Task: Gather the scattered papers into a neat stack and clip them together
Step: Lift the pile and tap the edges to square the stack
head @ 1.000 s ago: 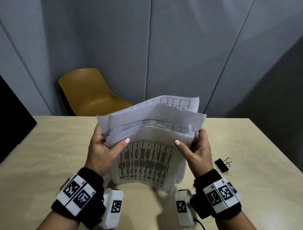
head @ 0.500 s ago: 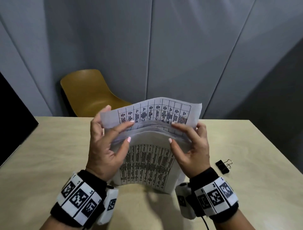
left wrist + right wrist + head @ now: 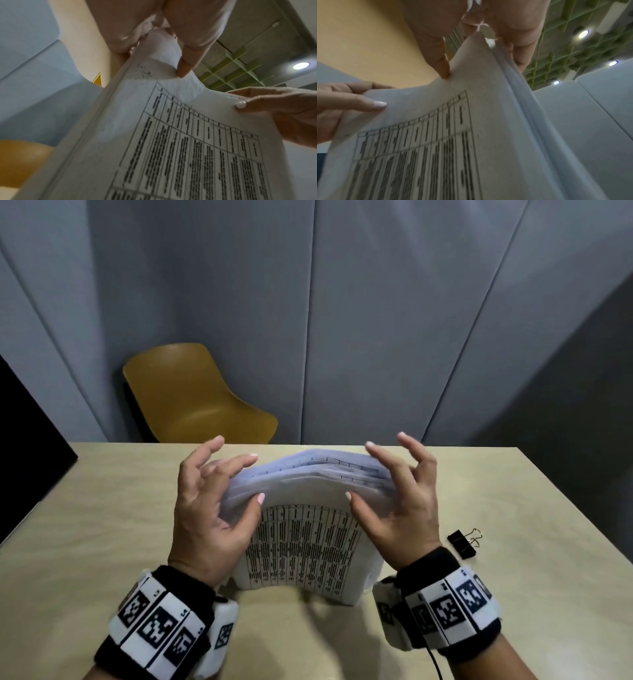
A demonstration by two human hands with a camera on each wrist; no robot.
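A stack of white printed paper sheets (image 3: 305,542) is held upright between both hands, its lower edge resting on the pale wooden table (image 3: 102,525) and its top edges bowed toward the far side. The left hand (image 3: 205,508) grips the stack's upper left corner: the thumb (image 3: 251,506) is pressed against the near printed face, while the fingers (image 3: 236,465) are curled over the top edges. The right hand (image 3: 400,508) mirrors this at the upper right corner, thumb (image 3: 358,503) on the near face and fingers (image 3: 380,455) arched over the top. In the wrist views, each thumb is seen pinching the sheets against the fingers behind them (image 3: 187,63) (image 3: 443,67). The near sheet bears a ruled table of dark text.

A black metal binder clip (image 3: 463,542) with wire handles lies on the table, just to the right of the right wrist and apart from the stack. A mustard-yellow moulded chair (image 3: 191,402) stands beyond the table's far edge, before grey wall panels (image 3: 376,320).
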